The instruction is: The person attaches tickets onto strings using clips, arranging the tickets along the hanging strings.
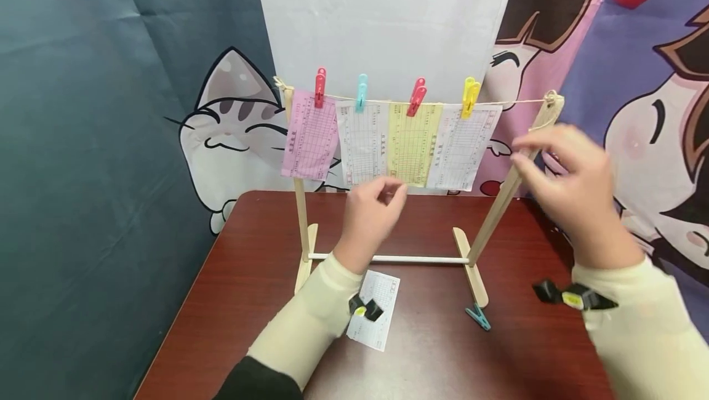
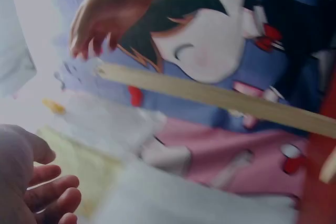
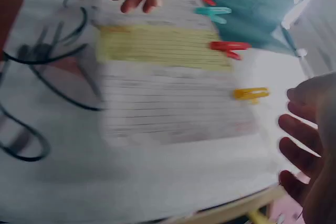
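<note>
Four-colour pegging spans a string [image 1: 523,102] on a wooden frame: a pink slip [image 1: 312,135] under a red clothespin [image 1: 320,87], a white slip [image 1: 362,141] under a blue clothespin [image 1: 361,93], a yellow slip [image 1: 414,141] under a red clothespin [image 1: 416,98], and another white slip [image 1: 462,151] under a yellow clothespin [image 1: 469,98]. My left hand [image 1: 372,212], fingers loosely bent and holding nothing, hovers before the lower edges of the middle slips. Beside the right post [image 1: 504,203], my right hand [image 1: 576,184] is raised with relaxed fingers, also holding nothing.
On the reddish-brown table [image 1: 238,301] lies a white printed slip [image 1: 382,311], partly behind my left forearm. A blue clothespin [image 1: 479,317] lies by the right foot [image 1: 471,268] of the frame. A white crossbar [image 1: 415,259] joins the posts. Printed curtains hang behind.
</note>
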`<state>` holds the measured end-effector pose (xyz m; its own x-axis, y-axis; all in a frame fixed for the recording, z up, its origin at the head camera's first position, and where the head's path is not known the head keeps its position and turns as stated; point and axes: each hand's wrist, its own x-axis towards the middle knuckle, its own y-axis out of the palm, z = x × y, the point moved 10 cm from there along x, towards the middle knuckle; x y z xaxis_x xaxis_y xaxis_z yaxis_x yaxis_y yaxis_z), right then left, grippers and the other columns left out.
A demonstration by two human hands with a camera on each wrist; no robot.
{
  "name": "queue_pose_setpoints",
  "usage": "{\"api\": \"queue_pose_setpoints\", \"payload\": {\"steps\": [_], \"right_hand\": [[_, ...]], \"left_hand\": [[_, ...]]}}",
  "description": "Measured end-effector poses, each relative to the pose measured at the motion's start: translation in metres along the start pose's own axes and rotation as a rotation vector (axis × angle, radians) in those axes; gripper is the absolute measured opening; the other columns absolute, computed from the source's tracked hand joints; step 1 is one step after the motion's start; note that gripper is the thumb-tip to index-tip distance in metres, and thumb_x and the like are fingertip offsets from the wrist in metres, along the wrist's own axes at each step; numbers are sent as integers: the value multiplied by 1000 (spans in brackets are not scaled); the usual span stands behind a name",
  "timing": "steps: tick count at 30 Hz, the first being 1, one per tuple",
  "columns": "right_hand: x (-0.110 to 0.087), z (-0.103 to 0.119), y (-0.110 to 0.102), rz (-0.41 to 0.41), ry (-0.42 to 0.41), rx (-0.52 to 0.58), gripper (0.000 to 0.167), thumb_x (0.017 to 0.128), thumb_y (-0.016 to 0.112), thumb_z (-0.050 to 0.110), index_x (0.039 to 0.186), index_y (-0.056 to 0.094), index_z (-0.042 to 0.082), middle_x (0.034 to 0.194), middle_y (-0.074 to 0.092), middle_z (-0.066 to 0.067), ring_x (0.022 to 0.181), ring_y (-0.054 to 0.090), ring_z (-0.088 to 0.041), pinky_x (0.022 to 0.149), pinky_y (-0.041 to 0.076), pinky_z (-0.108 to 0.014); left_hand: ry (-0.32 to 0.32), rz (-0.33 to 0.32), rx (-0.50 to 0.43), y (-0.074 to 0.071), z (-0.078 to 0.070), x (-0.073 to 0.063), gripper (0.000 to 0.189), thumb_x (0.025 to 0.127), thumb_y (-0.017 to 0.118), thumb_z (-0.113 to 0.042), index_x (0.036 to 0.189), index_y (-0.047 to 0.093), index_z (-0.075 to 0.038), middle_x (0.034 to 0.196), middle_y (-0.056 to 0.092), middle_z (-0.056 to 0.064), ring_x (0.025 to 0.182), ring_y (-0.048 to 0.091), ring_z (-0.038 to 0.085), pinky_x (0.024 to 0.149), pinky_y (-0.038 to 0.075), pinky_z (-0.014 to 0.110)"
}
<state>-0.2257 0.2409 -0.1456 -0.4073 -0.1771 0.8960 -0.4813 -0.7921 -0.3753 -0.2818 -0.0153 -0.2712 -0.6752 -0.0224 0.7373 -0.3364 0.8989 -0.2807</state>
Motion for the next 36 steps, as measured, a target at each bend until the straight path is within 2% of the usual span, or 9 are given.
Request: {"api": "queue_pose_setpoints", "payload": {"steps": [2,4,8,12,15,18,22,28,36], "right_hand": [[-38,-17,13,135,20,-22,14,78,80,0,91,78,-1,85,72,-8,86,59,1,82,43,-13],[-85,-43,29,301,77,-59,21,76,85,0,95,78,8,85,70,0,81,57,0,76,43,-13],[-194,-103,50,535,326,-135,28,76,92,11,99,76,14,85,67,8,73,55,-2,65,46,-19],[-295,-143,49,580,673,-125,36,78,92,23,103,71,8,89,70,-1,74,58,-4,64,47,-24],[-347,-149,52,581,841,-81,45,77,94,27,106,65,8,96,69,-6,79,59,-8,68,46,-25],[-370,-143,59,588,859,-88,53,70,97,31,106,64,11,98,66,-4,84,57,-13,72,42,-30],[-379,-136,69,594,807,-189,60,60,100,41,103,66,18,95,64,2,88,52,-19,75,31,-41],[-384,-131,81,611,767,-241,54,59,100,40,96,66,20,97,62,1,94,50,-27,74,29,-46],[-381,-130,78,531,697,-203,38,66,98,30,89,69,24,97,66,3,94,53,-27,73,28,-44]], "left_hand": [[-70,46,45,3,26,-26,8,93,76,-20,93,78,-12,77,70,-3,66,62,11,64,52,23],[-172,112,104,9,57,-55,10,93,77,-22,96,78,-13,81,71,-3,70,64,14,66,54,27],[-372,289,276,25,117,-120,25,91,79,-29,108,78,-10,97,75,4,86,70,22,76,56,39],[-472,404,385,35,153,-172,41,85,85,-31,115,75,-6,104,72,11,97,68,31,83,55,46],[-511,420,397,37,164,-196,52,78,90,-31,119,73,-4,102,67,11,96,61,31,83,51,46],[-536,441,409,39,169,-211,68,70,95,-34,126,69,-4,106,60,11,97,51,29,83,46,45],[-532,486,462,43,170,-218,79,62,98,-42,123,68,-2,106,57,12,97,48,30,82,45,47],[-517,506,488,42,167,-219,52,64,98,-39,89,66,-8,88,52,5,88,47,28,77,43,48],[-460,504,503,40,161,-218,31,72,93,-32,73,65,-17,85,54,1,86,51,26,73,42,45]]}}
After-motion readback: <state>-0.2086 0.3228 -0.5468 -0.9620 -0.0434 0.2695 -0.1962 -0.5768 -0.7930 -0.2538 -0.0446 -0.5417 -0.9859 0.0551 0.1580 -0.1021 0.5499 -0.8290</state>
